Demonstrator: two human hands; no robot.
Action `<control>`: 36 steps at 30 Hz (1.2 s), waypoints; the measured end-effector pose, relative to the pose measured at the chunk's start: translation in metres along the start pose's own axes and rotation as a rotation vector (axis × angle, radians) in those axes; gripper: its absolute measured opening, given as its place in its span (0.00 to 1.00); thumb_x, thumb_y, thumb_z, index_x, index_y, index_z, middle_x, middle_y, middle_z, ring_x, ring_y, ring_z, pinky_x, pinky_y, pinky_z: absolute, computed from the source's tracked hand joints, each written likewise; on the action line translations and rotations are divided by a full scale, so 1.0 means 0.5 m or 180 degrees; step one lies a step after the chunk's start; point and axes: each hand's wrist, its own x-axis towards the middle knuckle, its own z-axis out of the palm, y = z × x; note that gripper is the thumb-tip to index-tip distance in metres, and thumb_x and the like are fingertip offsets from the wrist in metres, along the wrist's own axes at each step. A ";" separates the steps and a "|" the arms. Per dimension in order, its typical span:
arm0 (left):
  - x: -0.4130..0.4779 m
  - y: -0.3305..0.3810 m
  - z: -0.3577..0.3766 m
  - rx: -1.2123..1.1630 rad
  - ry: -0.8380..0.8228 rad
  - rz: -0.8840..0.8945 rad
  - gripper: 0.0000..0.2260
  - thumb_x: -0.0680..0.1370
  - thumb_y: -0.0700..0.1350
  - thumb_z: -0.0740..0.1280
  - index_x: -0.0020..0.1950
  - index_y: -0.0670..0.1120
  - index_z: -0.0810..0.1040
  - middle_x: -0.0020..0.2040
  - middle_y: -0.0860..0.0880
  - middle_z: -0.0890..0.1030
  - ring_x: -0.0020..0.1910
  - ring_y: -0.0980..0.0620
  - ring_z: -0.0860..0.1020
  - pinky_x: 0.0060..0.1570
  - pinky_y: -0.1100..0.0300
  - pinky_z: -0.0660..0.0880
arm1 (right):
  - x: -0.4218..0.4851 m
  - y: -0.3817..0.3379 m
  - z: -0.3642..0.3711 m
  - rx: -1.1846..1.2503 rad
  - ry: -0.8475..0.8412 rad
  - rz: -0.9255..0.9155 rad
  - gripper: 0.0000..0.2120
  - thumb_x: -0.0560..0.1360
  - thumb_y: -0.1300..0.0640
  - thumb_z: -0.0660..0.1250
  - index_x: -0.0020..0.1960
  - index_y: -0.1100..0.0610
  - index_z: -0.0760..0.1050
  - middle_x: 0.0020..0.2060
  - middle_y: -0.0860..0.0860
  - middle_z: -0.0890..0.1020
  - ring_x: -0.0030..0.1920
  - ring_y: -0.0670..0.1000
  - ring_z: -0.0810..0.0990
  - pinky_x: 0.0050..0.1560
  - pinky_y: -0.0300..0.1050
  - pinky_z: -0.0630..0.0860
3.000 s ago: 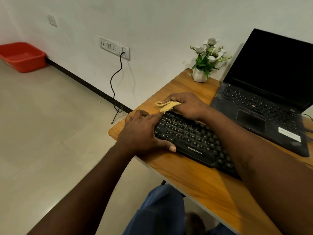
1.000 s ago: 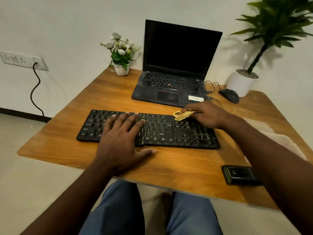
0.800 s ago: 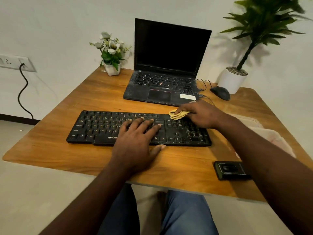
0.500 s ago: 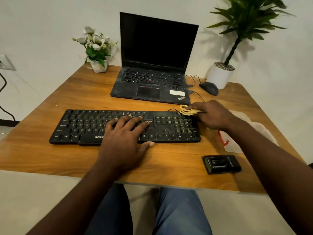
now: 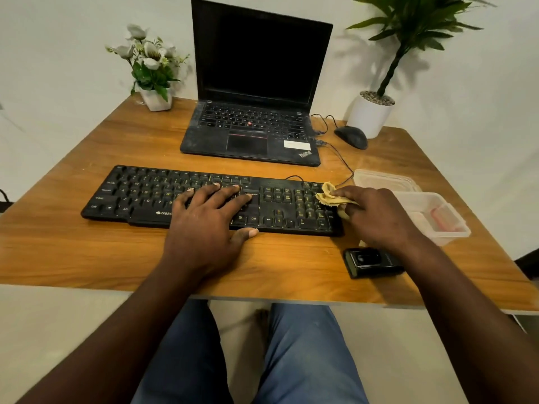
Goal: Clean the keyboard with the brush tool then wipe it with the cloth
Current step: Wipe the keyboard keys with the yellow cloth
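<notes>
Wooden tabletop: a long black plastic keyboard is pressed by the spread-fingered left hand; at its right end, a crumpled yellow cloth is pinched by the right hand.

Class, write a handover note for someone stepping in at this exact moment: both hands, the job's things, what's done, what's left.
Left hand: flat on the middle of the keyboard, steadying it.
Right hand: grips the cloth over the number pad, at the right end.
Done: wiping is under way; brushing cannot be confirmed.
Left: finish the wipe, then set the cloth down.
A small black device lies near the right wrist.
</notes>
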 end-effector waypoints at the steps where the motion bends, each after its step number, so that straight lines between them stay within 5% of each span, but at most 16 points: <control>1: 0.000 0.001 0.000 0.0003 -0.0001 -0.0006 0.33 0.76 0.73 0.51 0.79 0.62 0.62 0.79 0.57 0.65 0.79 0.50 0.60 0.74 0.41 0.56 | -0.011 -0.007 -0.003 -0.0035 -0.0015 0.0021 0.19 0.82 0.59 0.66 0.70 0.46 0.78 0.59 0.57 0.85 0.53 0.57 0.81 0.48 0.44 0.70; 13: 0.002 0.003 0.000 -0.0020 -0.0066 -0.0019 0.33 0.77 0.74 0.52 0.80 0.63 0.58 0.81 0.58 0.61 0.80 0.50 0.56 0.76 0.41 0.53 | -0.138 -0.126 -0.011 -0.0937 -0.0125 0.0429 0.20 0.81 0.58 0.63 0.72 0.49 0.76 0.55 0.57 0.84 0.51 0.57 0.82 0.50 0.50 0.81; 26: 0.000 -0.001 0.005 -0.0017 0.0004 0.0017 0.33 0.78 0.73 0.51 0.80 0.63 0.58 0.81 0.56 0.61 0.80 0.50 0.56 0.76 0.41 0.53 | -0.217 -0.178 0.057 -0.0942 0.0337 0.0454 0.24 0.80 0.59 0.63 0.75 0.50 0.72 0.54 0.53 0.86 0.53 0.56 0.84 0.61 0.53 0.78; 31: 0.000 -0.003 0.009 -0.0003 0.0016 0.0053 0.32 0.78 0.73 0.51 0.80 0.63 0.59 0.81 0.56 0.62 0.80 0.49 0.56 0.75 0.42 0.53 | -0.219 -0.186 0.106 -0.0619 0.0694 0.0362 0.25 0.73 0.65 0.67 0.70 0.55 0.79 0.51 0.57 0.87 0.50 0.60 0.85 0.56 0.56 0.79; 36: -0.001 -0.002 0.007 0.0005 -0.0001 0.0057 0.32 0.78 0.73 0.52 0.80 0.63 0.59 0.81 0.56 0.62 0.80 0.49 0.57 0.75 0.42 0.53 | -0.217 -0.234 0.152 -0.0494 0.0547 0.0059 0.27 0.76 0.61 0.65 0.74 0.52 0.73 0.68 0.53 0.80 0.69 0.56 0.76 0.66 0.57 0.73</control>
